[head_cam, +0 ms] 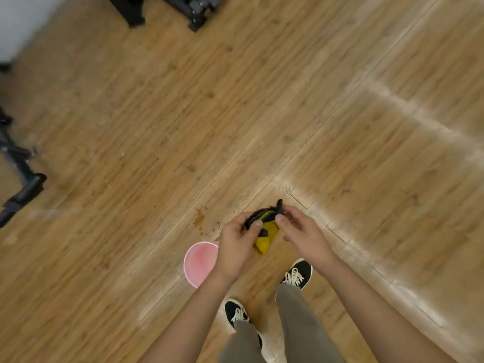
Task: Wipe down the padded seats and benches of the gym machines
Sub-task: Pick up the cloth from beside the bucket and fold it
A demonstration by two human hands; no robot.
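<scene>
Left hand (237, 242) and right hand (303, 234) pinch the bunched cloth (267, 233) just right of the pink bucket (200, 263); squeezing here may drip onto the floor (288, 100), enlarging the puddle (200, 218).

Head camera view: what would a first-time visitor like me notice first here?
Two hands meet at lower centre: the left hand and right hand both pinch a yellow cloth with dark edging above the wooden floor. Just left of them a pink bucket stands on the floor, with a small wet patch beyond it. Dark machine frames line the left edge.
</scene>
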